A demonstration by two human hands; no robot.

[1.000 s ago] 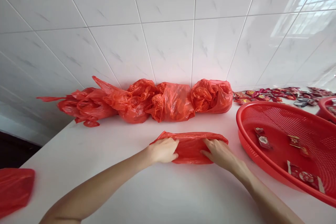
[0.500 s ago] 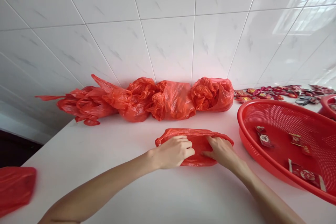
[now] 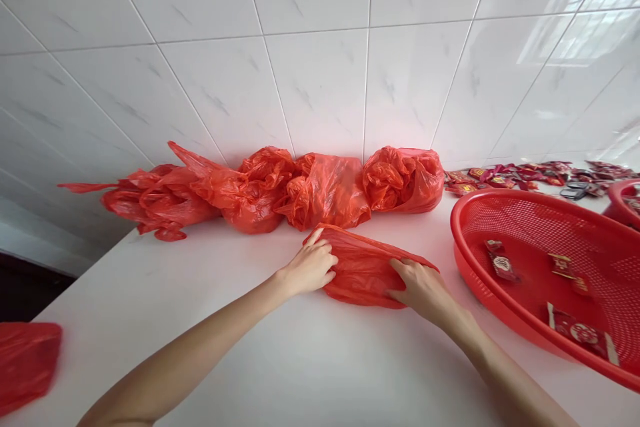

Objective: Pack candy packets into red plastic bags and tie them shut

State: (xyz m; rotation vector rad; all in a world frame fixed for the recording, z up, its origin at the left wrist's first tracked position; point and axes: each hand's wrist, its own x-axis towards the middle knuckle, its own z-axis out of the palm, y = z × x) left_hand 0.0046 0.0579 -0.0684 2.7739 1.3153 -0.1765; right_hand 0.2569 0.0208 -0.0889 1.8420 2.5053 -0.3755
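A thin red plastic bag (image 3: 364, 270) lies on the white table in front of me, its mouth spread wide. My left hand (image 3: 311, 265) grips the bag's left side, fingers curled over the rim and the index finger stretched along its upper corner. At the right end, my right hand (image 3: 423, 285) holds the bag between thumb and fingers, with the thumb apart and inside the mouth. Part of the right fingers is hidden by the plastic.
Several filled red bags (image 3: 330, 190) stand along the tiled wall. A red plastic basket (image 3: 465, 267) at right holds a few wrapped packets (image 3: 583, 333). More small packets (image 3: 530, 175) lie behind it. Another red bag (image 3: 27, 363) lies at the left table edge.
My left hand has moved left and slightly up, pulling the bag's left rim up and away. The right hand has hardly moved. The bag's mouth is now stretched at a slant.
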